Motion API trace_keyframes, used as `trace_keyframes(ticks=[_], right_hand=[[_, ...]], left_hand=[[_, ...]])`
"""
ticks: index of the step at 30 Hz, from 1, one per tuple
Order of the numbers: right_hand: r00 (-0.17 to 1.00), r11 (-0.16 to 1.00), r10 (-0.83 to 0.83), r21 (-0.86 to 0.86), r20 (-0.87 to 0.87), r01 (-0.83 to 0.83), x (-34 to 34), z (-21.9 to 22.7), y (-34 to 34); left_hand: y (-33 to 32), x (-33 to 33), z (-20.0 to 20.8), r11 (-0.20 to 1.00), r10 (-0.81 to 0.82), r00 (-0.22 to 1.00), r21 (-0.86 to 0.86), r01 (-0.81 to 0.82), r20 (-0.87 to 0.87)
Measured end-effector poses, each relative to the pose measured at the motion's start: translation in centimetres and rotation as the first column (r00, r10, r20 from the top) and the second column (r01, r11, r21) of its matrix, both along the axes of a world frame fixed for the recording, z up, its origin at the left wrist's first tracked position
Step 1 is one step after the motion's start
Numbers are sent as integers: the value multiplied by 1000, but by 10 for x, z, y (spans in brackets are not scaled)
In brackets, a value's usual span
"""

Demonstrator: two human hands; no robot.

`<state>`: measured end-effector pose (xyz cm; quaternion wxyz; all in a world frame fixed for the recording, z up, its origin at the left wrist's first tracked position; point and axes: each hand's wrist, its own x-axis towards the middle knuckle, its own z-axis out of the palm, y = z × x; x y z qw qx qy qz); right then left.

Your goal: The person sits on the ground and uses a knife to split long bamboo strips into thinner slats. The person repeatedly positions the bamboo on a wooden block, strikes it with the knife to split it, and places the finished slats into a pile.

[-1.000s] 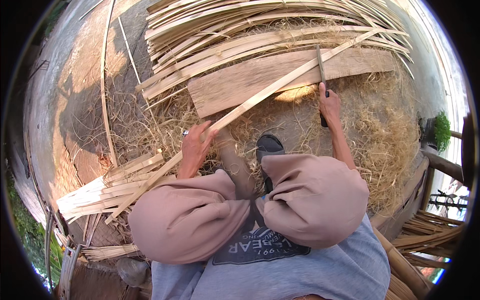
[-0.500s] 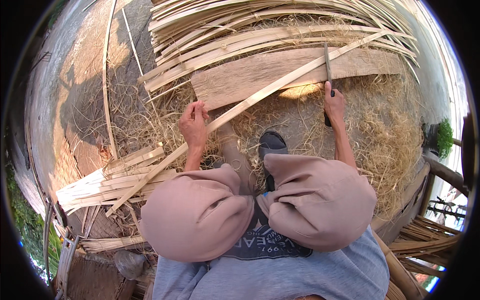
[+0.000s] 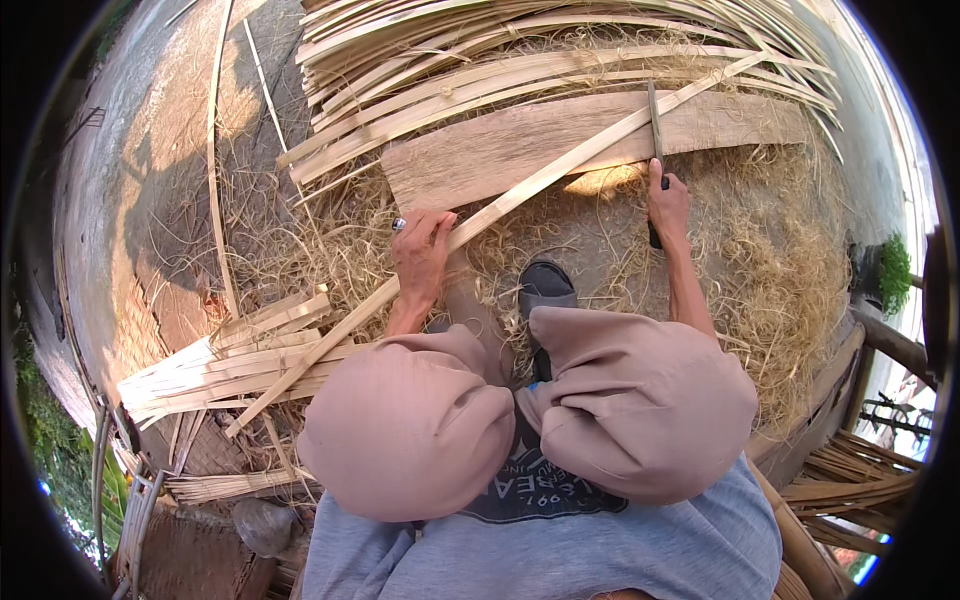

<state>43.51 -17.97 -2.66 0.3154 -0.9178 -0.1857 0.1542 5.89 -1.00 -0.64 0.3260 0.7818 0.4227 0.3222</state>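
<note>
A long pale bamboo strip runs slantwise from the lower left to the upper right, across a flat wooden board. My left hand, a ring on one finger, is closed over the strip near the board's lower left corner; part of the grip is hidden. My right hand is wrapped round the dark handle of a knife. The blade points away from me and crosses the strip above the board.
Many split bamboo strips lie beyond the board, and a smaller bundle lies at the left. Curly shavings cover the ground at right. My sandalled foot is between my hands. Bamboo poles stand at the right edge.
My left hand has moved right onto the strip and turned, bringing its ring into view. The strip has shifted slightly; my right hand stays nearly still with the knife.
</note>
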Motion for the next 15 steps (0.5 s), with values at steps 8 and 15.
trace_keyframes(ticks=[8, 15], right_hand=[[998, 999, 38, -29, 41, -37, 1, -10, 6], [989, 988, 148, 34, 8, -148, -36, 25, 4]], left_hand=[[4, -2, 21, 962, -127, 952, -268, 49, -280], [17, 35, 29, 849, -325, 868, -519, 94, -375]])
